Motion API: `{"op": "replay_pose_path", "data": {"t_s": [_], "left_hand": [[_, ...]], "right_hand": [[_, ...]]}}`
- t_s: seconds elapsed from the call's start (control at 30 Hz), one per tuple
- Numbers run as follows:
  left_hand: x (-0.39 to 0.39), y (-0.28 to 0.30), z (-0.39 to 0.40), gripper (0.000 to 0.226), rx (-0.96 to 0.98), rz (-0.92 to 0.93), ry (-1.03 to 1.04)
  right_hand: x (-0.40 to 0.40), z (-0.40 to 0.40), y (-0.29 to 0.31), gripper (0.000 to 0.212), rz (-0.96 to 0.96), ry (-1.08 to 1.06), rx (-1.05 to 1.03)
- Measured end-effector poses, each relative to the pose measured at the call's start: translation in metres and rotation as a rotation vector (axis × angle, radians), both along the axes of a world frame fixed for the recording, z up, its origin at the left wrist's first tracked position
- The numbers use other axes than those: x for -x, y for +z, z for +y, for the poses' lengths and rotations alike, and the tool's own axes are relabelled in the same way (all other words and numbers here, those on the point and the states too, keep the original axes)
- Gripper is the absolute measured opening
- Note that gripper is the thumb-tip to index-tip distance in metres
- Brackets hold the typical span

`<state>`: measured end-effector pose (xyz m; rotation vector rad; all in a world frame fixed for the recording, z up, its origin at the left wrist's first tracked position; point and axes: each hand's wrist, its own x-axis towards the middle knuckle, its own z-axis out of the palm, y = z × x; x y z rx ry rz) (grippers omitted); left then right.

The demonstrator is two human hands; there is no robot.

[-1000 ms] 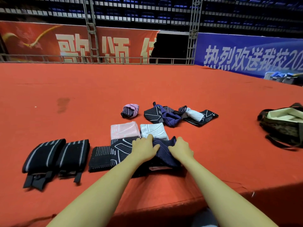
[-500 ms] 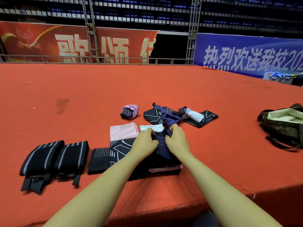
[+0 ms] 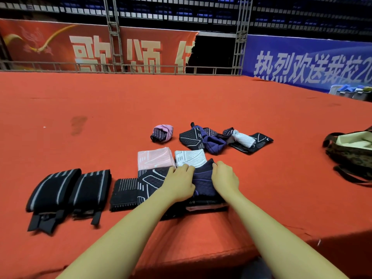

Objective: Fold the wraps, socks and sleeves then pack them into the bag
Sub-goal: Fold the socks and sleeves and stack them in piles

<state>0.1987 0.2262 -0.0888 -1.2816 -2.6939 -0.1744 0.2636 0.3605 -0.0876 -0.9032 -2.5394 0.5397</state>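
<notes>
While both hands bear down on it, the navy sleeve (image 3: 203, 182) sits right between them, doubled over on top of a low stack of dark folded pieces at the near edge of the red stage floor (image 3: 100, 109). Left hand (image 3: 179, 183) lies on the sleeve's left side, fingers reaching forward over its far edge; right hand (image 3: 225, 178) covers the right corner, fingers curled down onto the cloth. Each grip looks more like a flattening press than a lift, though whether the fingertips actually pinch the fabric I cannot tell from this angle. That hold makes sense: it looks like a crease is being set so the fold stays put. Just beyond the fingertips lie a folded pink piece (image 3: 155, 158) and a folded white piece (image 3: 190, 158), side by side and squared up, apparently finished. Left of the left hand, touching the stack, a black patterned sleeve (image 3: 153, 178) and a black striped piece (image 3: 123, 195) lie flat, and further left two black wraps (image 3: 70, 190) with grey stripes rest together, straps trailing toward the person. Well ahead of both hands a pink-and-black sock ball (image 3: 162, 133) sits alone, with a loose tangle of dark, purple and white socks (image 3: 223, 139) beside it, seemingly still to be folded. Far off to the right of the right hand, the bag (image 3: 350, 152) waits with its mouth open, ready for packing.
</notes>
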Motion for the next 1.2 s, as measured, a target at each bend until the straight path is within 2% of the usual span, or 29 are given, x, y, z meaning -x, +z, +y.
{"op": "replay_pose_path", "data": {"t_s": [0.17, 0.23, 0.37, 0.47, 0.57, 0.7, 0.77, 0.9, 1.07, 1.2], "left_hand": [[0.001, -0.003, -0.002, 0.045, 0.107, -0.062, 0.005], [0.002, -0.005, -0.003, 0.046, 0.155, -0.061, 0.006], [-0.002, -0.006, -0.004, 0.059, 0.298, -0.061, 0.017], [-0.003, -0.004, -0.005, 0.063, 0.348, -0.091, 0.025], [-0.002, -0.007, -0.006, 0.063, 0.335, -0.142, 0.032], [-0.003, -0.013, -0.007, 0.062, 0.289, -0.185, 0.036], [-0.006, -0.015, -0.009, 0.062, 0.272, -0.203, 0.039], [-0.007, -0.008, -0.010, 0.058, 0.202, -0.273, 0.039], [0.005, 0.013, -0.008, 0.032, -0.106, -0.273, 0.106], [0.020, 0.035, -0.004, 0.035, -0.267, -0.282, 0.199]], "right_hand": [[0.001, -0.004, 0.001, 0.029, -0.100, -0.028, -0.041], [0.002, -0.005, -0.007, 0.038, -0.133, 0.028, -0.213], [0.001, -0.001, -0.026, 0.063, -0.066, 0.212, -0.480], [-0.001, 0.001, -0.027, 0.056, -0.115, 0.294, -0.564], [-0.005, 0.004, -0.028, 0.074, -0.281, 0.369, -0.547], [-0.006, 0.009, -0.034, 0.072, -0.451, 0.320, -0.220], [-0.005, 0.007, -0.033, 0.072, -0.466, 0.321, -0.143], [-0.004, 0.005, -0.026, 0.068, -0.422, 0.289, -0.133], [0.005, 0.001, -0.008, 0.049, -0.176, 0.208, -0.262], [0.027, -0.004, 0.012, 0.033, -0.041, 0.188, -0.118]]}}
